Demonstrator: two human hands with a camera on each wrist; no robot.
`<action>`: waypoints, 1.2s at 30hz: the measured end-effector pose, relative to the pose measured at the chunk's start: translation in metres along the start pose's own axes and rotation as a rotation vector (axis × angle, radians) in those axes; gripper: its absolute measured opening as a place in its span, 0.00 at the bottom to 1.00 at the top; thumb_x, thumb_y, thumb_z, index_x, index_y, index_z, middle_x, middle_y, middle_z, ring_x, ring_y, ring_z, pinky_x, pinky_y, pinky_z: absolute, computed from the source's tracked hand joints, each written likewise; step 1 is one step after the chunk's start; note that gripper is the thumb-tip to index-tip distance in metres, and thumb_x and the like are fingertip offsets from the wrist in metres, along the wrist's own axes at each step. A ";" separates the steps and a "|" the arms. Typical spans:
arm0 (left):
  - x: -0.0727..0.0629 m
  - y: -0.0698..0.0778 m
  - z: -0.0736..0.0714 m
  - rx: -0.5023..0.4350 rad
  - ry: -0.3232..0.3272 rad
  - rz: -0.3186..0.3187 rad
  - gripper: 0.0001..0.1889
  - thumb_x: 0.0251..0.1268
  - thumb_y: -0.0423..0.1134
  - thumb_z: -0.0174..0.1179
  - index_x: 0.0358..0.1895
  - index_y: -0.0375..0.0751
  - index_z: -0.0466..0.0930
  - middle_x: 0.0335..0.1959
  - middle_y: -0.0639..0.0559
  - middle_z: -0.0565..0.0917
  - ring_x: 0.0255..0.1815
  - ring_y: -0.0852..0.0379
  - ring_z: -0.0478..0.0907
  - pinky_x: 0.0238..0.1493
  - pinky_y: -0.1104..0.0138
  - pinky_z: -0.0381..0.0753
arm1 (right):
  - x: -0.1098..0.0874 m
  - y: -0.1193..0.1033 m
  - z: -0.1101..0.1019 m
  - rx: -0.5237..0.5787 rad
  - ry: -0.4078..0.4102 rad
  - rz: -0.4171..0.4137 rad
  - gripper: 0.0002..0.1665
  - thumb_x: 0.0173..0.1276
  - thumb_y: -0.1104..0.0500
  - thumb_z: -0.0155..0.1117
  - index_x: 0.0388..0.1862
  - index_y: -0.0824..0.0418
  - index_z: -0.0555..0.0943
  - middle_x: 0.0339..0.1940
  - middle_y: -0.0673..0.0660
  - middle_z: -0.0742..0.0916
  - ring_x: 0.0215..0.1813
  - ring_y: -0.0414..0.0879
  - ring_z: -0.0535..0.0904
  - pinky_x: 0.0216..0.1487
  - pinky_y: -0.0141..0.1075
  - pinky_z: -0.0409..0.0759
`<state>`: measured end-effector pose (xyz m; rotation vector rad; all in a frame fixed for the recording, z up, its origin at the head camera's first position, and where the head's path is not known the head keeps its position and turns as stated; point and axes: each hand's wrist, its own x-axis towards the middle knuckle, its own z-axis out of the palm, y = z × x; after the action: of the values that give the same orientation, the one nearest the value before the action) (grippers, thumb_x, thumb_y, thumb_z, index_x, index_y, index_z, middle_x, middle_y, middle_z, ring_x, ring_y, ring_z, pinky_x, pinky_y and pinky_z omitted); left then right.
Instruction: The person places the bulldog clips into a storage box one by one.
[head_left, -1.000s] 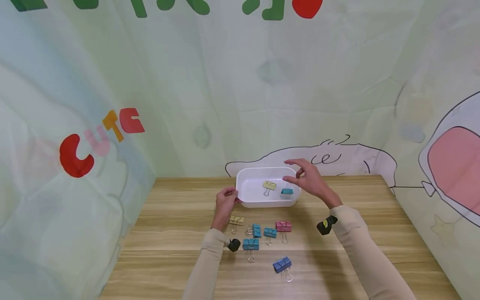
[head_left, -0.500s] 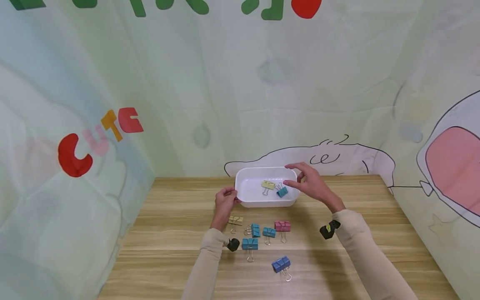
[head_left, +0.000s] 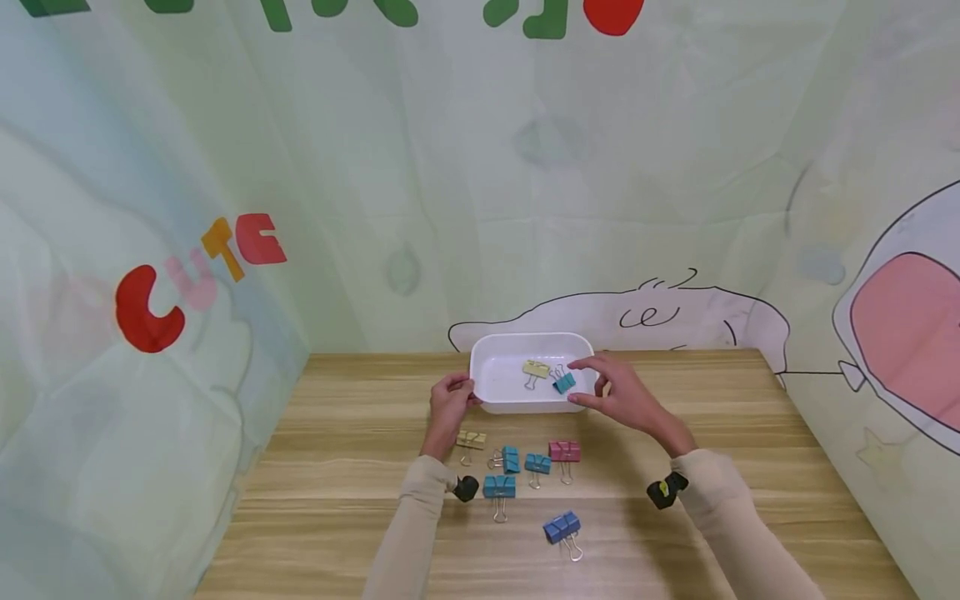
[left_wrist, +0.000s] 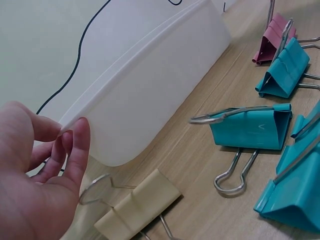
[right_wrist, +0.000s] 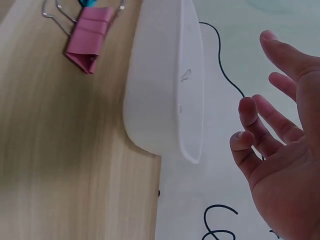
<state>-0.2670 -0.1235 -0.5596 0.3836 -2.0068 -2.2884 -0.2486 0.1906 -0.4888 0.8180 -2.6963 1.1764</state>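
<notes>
A white plastic tray (head_left: 534, 407) stands at the back of the table, with a yellow binder clip (head_left: 536, 369) and a teal binder clip (head_left: 564, 382) lying inside. At its front left corner my left hand (head_left: 448, 414) pinches the rim between thumb and fingers; the left wrist view shows this grip on the tray wall (left_wrist: 150, 95) up close. Over the tray's right end hovers my right hand (head_left: 626, 398), thumb and index finger spread apart. Nothing lies between those fingers in the right wrist view, where the hand (right_wrist: 285, 145) is apart from the tray.
In front of the tray lie several binder clips: a yellow one (head_left: 471, 440), teal ones (head_left: 499, 487), a pink one (head_left: 564, 451) and, nearest, a blue one (head_left: 562, 527). A printed curtain (head_left: 525, 208) rises behind the wooden table (head_left: 337, 467).
The teal clip in the tray has turned and shifted slightly left, landing near the yellow one. My right hand has lowered a little toward the front. The left hand keeps its hold.
</notes>
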 end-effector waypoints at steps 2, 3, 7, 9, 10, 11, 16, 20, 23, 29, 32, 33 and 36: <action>0.000 0.000 0.000 0.001 0.004 -0.004 0.14 0.75 0.27 0.57 0.57 0.21 0.77 0.47 0.33 0.79 0.35 0.51 0.81 0.44 0.59 0.90 | -0.006 0.001 0.005 0.011 -0.015 0.006 0.28 0.64 0.54 0.80 0.62 0.58 0.83 0.53 0.59 0.85 0.34 0.42 0.77 0.28 0.31 0.78; 0.000 0.000 0.000 0.001 0.005 -0.006 0.13 0.75 0.27 0.58 0.56 0.21 0.77 0.47 0.34 0.79 0.36 0.51 0.81 0.44 0.60 0.90 | -0.010 0.002 0.007 0.021 -0.023 0.010 0.28 0.64 0.55 0.79 0.62 0.59 0.83 0.54 0.60 0.85 0.34 0.42 0.77 0.28 0.31 0.79; 0.000 -0.001 0.000 -0.001 0.002 0.001 0.13 0.75 0.27 0.58 0.56 0.20 0.77 0.47 0.33 0.79 0.35 0.51 0.81 0.44 0.59 0.90 | -0.025 0.006 0.018 0.059 -0.059 0.039 0.26 0.66 0.59 0.78 0.61 0.63 0.83 0.57 0.63 0.84 0.33 0.42 0.77 0.29 0.31 0.80; 0.000 -0.001 0.001 -0.002 0.000 0.001 0.14 0.75 0.27 0.57 0.57 0.20 0.76 0.47 0.32 0.79 0.35 0.51 0.81 0.44 0.59 0.90 | -0.034 0.009 0.024 0.073 -0.079 0.051 0.25 0.66 0.61 0.77 0.61 0.63 0.82 0.57 0.63 0.85 0.33 0.42 0.77 0.30 0.31 0.80; -0.001 0.000 0.001 -0.003 -0.002 0.000 0.14 0.75 0.26 0.57 0.57 0.20 0.76 0.47 0.32 0.79 0.35 0.51 0.81 0.44 0.59 0.90 | -0.039 0.010 0.028 0.078 -0.088 0.057 0.25 0.66 0.62 0.77 0.61 0.63 0.82 0.57 0.63 0.85 0.34 0.42 0.77 0.30 0.31 0.81; -0.001 0.000 0.001 -0.001 -0.001 -0.003 0.14 0.75 0.27 0.57 0.57 0.20 0.77 0.47 0.32 0.79 0.35 0.51 0.81 0.44 0.59 0.90 | -0.044 0.013 0.032 0.081 -0.096 0.056 0.25 0.66 0.62 0.77 0.61 0.63 0.82 0.57 0.63 0.85 0.34 0.42 0.77 0.31 0.31 0.81; 0.000 -0.001 0.001 0.004 -0.003 -0.008 0.14 0.76 0.27 0.57 0.58 0.21 0.76 0.50 0.29 0.78 0.39 0.46 0.81 0.44 0.62 0.90 | -0.063 0.024 0.052 0.089 -0.127 0.055 0.26 0.66 0.61 0.76 0.62 0.63 0.82 0.57 0.61 0.86 0.36 0.43 0.79 0.36 0.32 0.82; 0.000 -0.002 0.001 0.005 -0.008 -0.010 0.14 0.76 0.27 0.56 0.58 0.21 0.76 0.51 0.27 0.77 0.40 0.45 0.81 0.40 0.66 0.89 | -0.072 0.030 0.066 0.095 -0.130 0.071 0.26 0.65 0.60 0.77 0.62 0.61 0.82 0.55 0.56 0.86 0.41 0.43 0.78 0.42 0.33 0.81; 0.001 -0.002 0.000 0.007 -0.008 -0.008 0.14 0.76 0.27 0.56 0.58 0.20 0.76 0.50 0.28 0.77 0.39 0.45 0.82 0.38 0.68 0.88 | -0.074 0.033 0.073 0.083 -0.121 0.078 0.26 0.64 0.61 0.78 0.61 0.60 0.83 0.55 0.55 0.86 0.42 0.44 0.77 0.43 0.34 0.79; 0.001 -0.003 0.000 0.015 -0.004 -0.010 0.14 0.76 0.27 0.57 0.58 0.20 0.76 0.49 0.29 0.78 0.40 0.43 0.82 0.39 0.67 0.88 | -0.075 0.035 0.080 0.035 -0.066 0.065 0.22 0.63 0.64 0.77 0.56 0.58 0.85 0.53 0.54 0.86 0.41 0.42 0.75 0.42 0.35 0.78; 0.000 -0.002 0.000 0.019 -0.006 -0.009 0.14 0.76 0.27 0.57 0.58 0.20 0.76 0.50 0.28 0.77 0.41 0.42 0.82 0.41 0.65 0.89 | -0.074 0.035 0.083 0.005 -0.037 0.070 0.18 0.64 0.63 0.77 0.53 0.55 0.86 0.50 0.52 0.87 0.40 0.41 0.75 0.41 0.35 0.77; 0.000 -0.001 0.000 0.021 -0.007 -0.009 0.14 0.76 0.28 0.57 0.58 0.20 0.76 0.51 0.28 0.77 0.41 0.42 0.82 0.42 0.64 0.89 | -0.074 0.035 0.084 -0.003 -0.029 0.076 0.17 0.64 0.63 0.77 0.52 0.54 0.87 0.49 0.51 0.87 0.40 0.41 0.75 0.41 0.35 0.77; 0.000 -0.001 0.000 0.022 -0.008 -0.006 0.14 0.77 0.28 0.57 0.58 0.21 0.76 0.51 0.27 0.77 0.42 0.42 0.82 0.43 0.63 0.89 | -0.075 0.035 0.086 -0.013 -0.012 0.095 0.17 0.64 0.63 0.77 0.51 0.53 0.87 0.48 0.49 0.87 0.39 0.41 0.74 0.39 0.34 0.76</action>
<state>-0.2673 -0.1230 -0.5609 0.3825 -2.0388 -2.2768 -0.1915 0.1821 -0.5931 0.7054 -2.7778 1.1741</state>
